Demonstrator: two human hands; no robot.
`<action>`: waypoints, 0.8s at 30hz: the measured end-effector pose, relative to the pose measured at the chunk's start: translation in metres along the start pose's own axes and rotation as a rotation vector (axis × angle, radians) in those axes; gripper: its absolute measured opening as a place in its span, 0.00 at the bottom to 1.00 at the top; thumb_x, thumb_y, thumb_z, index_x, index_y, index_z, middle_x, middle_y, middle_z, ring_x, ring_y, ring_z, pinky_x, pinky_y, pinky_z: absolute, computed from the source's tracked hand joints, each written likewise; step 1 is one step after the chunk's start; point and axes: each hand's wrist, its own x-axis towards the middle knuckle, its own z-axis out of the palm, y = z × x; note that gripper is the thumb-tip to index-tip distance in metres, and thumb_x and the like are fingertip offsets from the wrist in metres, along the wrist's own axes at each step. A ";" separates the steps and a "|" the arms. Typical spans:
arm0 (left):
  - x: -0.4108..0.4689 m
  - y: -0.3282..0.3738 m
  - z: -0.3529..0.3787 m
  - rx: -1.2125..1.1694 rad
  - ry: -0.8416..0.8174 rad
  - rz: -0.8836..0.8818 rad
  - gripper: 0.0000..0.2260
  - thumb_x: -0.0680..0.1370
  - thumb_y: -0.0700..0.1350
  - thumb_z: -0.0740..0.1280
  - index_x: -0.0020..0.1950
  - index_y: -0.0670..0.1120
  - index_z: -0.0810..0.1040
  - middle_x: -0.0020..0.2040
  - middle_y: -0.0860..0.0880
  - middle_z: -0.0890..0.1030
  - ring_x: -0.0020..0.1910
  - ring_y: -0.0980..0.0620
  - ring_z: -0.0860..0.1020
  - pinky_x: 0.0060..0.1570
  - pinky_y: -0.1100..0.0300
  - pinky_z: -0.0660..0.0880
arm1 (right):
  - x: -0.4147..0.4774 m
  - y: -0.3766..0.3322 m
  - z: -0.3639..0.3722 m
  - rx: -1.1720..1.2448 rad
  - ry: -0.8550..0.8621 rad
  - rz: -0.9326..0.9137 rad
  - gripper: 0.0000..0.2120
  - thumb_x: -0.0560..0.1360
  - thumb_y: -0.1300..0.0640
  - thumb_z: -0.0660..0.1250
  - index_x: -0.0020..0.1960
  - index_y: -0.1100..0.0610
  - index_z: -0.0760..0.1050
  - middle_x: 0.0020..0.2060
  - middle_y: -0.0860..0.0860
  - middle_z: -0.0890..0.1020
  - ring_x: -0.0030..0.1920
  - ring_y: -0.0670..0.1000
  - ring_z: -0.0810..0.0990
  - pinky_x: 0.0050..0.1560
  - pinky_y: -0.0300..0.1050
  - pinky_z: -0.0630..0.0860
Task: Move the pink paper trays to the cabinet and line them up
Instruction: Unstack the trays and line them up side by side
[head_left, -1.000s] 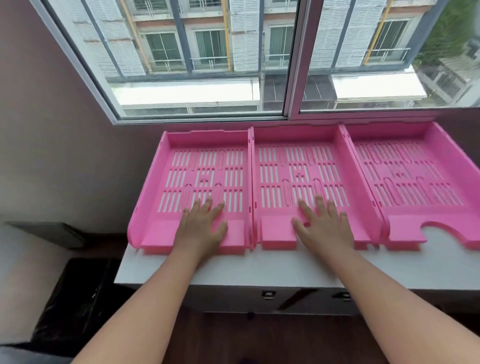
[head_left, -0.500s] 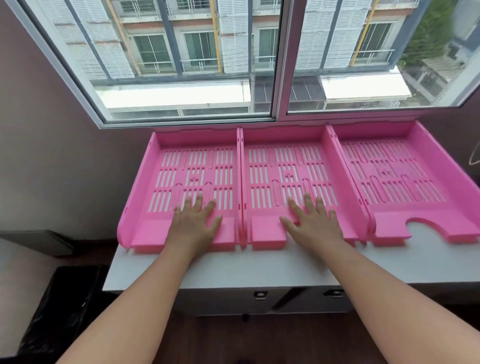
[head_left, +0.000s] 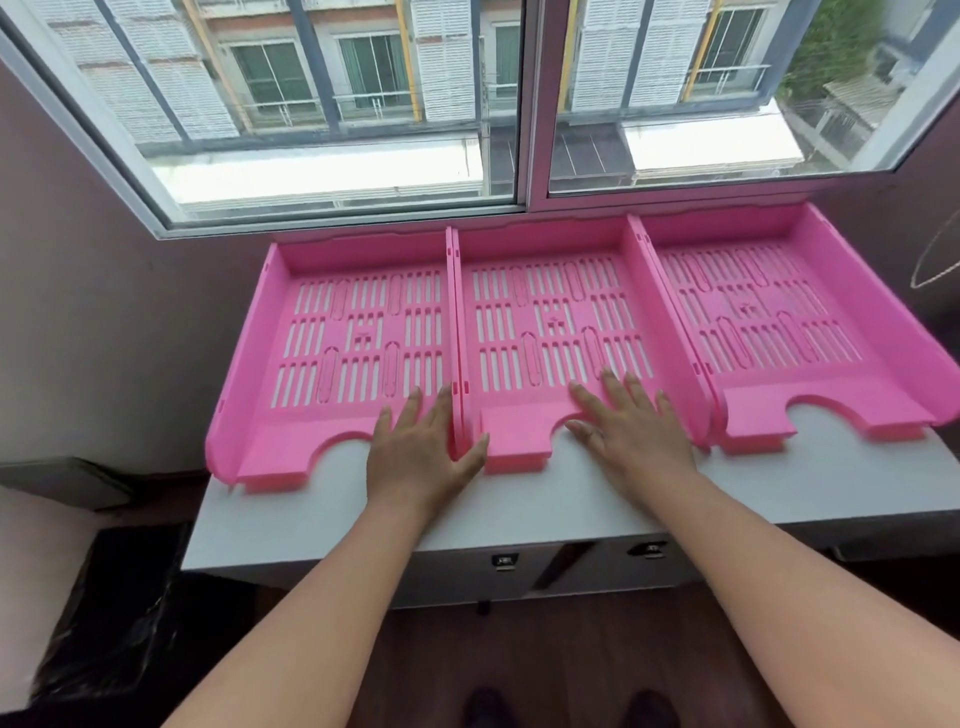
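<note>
Left hand (head_left: 423, 457) has slid right onto the seam between left tray (head_left: 332, 353) and middle tray (head_left: 550, 332); right hand (head_left: 631, 434) stays flat. Both grips open, palms pressing. Third tray (head_left: 779, 322) seems aligned; nearly done.

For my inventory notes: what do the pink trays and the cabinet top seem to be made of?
Pink paper trays: likely moulded plastic, semi-matte, judging by the uniform colour, slotted bases and thin walls. Cabinet top: smooth, matte, pale grey; perhaps laminated board, but uncertain.
</note>
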 end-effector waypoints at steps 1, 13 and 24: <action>0.001 0.000 -0.001 0.002 -0.015 0.002 0.40 0.76 0.71 0.49 0.82 0.50 0.51 0.82 0.43 0.59 0.81 0.46 0.54 0.79 0.46 0.50 | 0.002 -0.001 -0.001 -0.001 -0.019 -0.001 0.31 0.80 0.33 0.43 0.80 0.40 0.42 0.82 0.52 0.45 0.81 0.58 0.44 0.79 0.63 0.47; -0.017 0.037 -0.004 -0.261 0.124 -0.176 0.30 0.83 0.58 0.53 0.81 0.44 0.57 0.76 0.43 0.70 0.75 0.41 0.68 0.76 0.41 0.60 | -0.032 0.060 -0.035 0.295 0.252 0.292 0.39 0.80 0.47 0.62 0.82 0.56 0.45 0.80 0.58 0.55 0.80 0.59 0.53 0.79 0.60 0.52; -0.014 0.058 0.002 -0.325 0.063 -0.340 0.24 0.86 0.51 0.50 0.75 0.37 0.61 0.36 0.51 0.70 0.68 0.33 0.70 0.71 0.36 0.64 | -0.017 0.074 -0.007 0.620 0.211 0.250 0.31 0.84 0.57 0.51 0.81 0.49 0.40 0.54 0.56 0.81 0.47 0.57 0.79 0.39 0.45 0.68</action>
